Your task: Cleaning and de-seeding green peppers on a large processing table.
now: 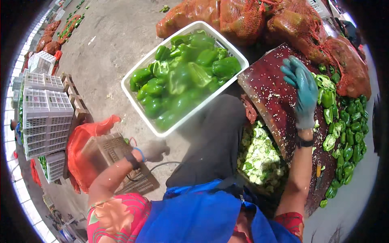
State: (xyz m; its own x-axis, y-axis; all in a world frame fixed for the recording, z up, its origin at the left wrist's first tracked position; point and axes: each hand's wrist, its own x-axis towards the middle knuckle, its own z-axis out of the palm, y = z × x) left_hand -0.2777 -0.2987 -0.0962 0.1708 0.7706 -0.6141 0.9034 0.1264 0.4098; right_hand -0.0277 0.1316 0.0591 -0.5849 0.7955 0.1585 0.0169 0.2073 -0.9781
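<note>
My right hand, in a teal-coated glove, hovers over or rests on the dark red board, which is strewn with pale seeds; nothing shows in it. My left hand is at the lower left, above the floor near a tan plastic crate; it looks dark and blurred, so its grip is unclear. In front of me a white plastic crate holds green bell peppers, some cut open. Beside my right hand lie cut pepper halves. A knife with an orange-yellow handle lies on the board near my right forearm.
Red mesh sacks stand along the back. Whole green peppers lie in a heap at the right. Pale pepper scraps fill a space beside my leg. Stacked white crates and a red mesh bag are at the left.
</note>
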